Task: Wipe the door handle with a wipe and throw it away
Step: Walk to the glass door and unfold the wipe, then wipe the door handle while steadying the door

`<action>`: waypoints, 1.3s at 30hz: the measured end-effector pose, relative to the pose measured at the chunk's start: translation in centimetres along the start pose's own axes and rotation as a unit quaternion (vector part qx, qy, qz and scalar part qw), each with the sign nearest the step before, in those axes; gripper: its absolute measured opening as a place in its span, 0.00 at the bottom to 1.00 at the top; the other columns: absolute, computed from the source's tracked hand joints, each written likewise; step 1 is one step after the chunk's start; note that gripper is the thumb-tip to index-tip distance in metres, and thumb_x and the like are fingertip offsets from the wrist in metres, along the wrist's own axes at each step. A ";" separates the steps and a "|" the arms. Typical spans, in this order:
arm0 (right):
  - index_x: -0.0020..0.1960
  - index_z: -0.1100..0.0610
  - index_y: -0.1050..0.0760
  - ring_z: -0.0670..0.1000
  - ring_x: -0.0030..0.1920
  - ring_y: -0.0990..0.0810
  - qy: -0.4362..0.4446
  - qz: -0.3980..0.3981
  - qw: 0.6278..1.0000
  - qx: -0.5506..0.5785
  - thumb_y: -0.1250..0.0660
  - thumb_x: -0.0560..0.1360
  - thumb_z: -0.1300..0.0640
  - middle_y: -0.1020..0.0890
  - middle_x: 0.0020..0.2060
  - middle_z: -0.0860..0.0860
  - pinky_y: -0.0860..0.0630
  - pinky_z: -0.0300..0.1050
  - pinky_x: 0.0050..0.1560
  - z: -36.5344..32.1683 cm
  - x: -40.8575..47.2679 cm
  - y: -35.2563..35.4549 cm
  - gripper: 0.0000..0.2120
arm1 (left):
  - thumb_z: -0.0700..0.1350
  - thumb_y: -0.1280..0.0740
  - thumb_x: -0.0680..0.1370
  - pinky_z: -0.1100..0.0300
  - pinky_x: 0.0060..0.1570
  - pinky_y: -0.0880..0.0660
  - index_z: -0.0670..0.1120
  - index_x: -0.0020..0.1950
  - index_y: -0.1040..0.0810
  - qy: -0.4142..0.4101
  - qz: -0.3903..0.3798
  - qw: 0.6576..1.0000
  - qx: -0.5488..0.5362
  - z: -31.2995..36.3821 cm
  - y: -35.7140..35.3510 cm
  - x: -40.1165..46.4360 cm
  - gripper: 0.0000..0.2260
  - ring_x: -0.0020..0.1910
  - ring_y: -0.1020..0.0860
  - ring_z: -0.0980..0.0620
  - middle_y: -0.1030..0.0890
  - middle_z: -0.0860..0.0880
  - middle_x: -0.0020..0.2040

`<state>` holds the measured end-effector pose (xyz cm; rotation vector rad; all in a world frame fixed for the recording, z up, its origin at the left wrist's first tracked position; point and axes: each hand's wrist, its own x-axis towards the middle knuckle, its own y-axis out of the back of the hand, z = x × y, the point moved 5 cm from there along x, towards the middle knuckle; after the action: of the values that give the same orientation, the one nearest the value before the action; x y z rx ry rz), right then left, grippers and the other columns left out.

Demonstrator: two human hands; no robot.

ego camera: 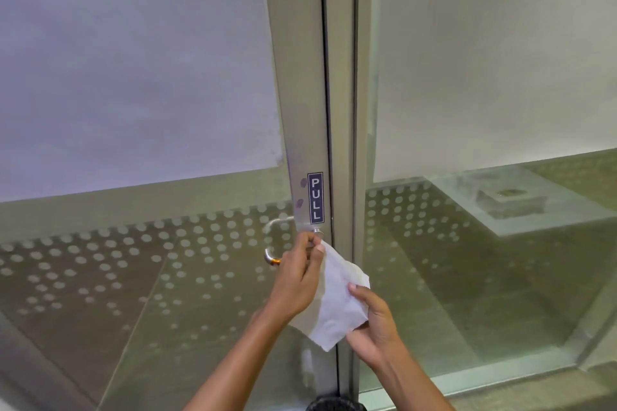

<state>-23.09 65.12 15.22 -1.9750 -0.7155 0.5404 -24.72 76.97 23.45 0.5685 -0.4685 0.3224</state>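
Observation:
A white wipe (334, 304) is stretched between both my hands in front of the metal door frame. My left hand (297, 277) pinches its upper corner right at the round base of the door handle (317, 233), below a blue PULL label (315, 197). My right hand (370, 327) grips the wipe's lower right edge. A curved metal handle (272, 259) shows behind the glass to the left, partly hidden by my left hand.
The glass door (140, 243) on the left has frosted film and a dot pattern. A fixed glass panel (484, 210) stands on the right. A dark round object (335, 404), possibly a bin, sits at the bottom edge below the frame.

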 end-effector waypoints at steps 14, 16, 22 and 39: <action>0.70 0.62 0.28 0.61 0.68 0.27 0.057 0.017 0.998 0.010 0.46 0.82 0.46 0.24 0.66 0.63 0.39 0.61 0.74 -6.4 2.9 -2.8 0.25 | 0.57 0.43 0.83 0.51 0.34 0.23 0.50 0.52 0.29 -0.004 0.097 0.969 0.227 -0.6 2.2 6.7 0.12 0.32 0.19 0.46 0.17 0.51 0.34; 0.72 0.61 0.31 0.60 0.65 0.24 0.059 0.026 0.998 0.020 0.44 0.81 0.46 0.22 0.64 0.61 0.34 0.58 0.71 -7.6 3.4 -2.3 0.26 | 0.57 0.44 0.83 0.49 0.32 0.23 0.49 0.52 0.30 -0.017 0.119 0.949 0.293 -0.3 4.3 8.0 0.13 0.31 0.21 0.43 0.18 0.50 0.32; 0.69 0.59 0.28 0.57 0.61 0.21 0.144 0.076 0.986 -0.039 0.44 0.82 0.46 0.19 0.61 0.58 0.29 0.55 0.64 -11.3 4.3 -2.5 0.23 | 0.51 0.41 0.82 0.53 0.36 0.26 0.42 0.48 0.24 -0.167 0.211 0.856 0.441 3.0 10.1 11.6 0.14 0.34 0.20 0.42 0.17 0.45 0.37; 0.78 0.63 0.48 0.59 0.79 0.49 0.430 -0.009 0.241 -0.870 0.43 0.81 0.47 0.45 0.78 0.61 0.57 0.60 0.78 -7.3 16.0 -8.1 0.32 | 0.55 0.46 0.83 0.37 0.77 0.54 0.39 0.81 0.47 -0.344 0.052 0.675 0.650 1.5 10.7 19.9 0.30 0.81 0.50 0.43 0.46 0.40 0.81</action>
<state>-8.96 74.57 24.42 -3.1974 -0.3171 -2.5451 -12.81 87.90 39.30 2.1377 -0.9898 0.5339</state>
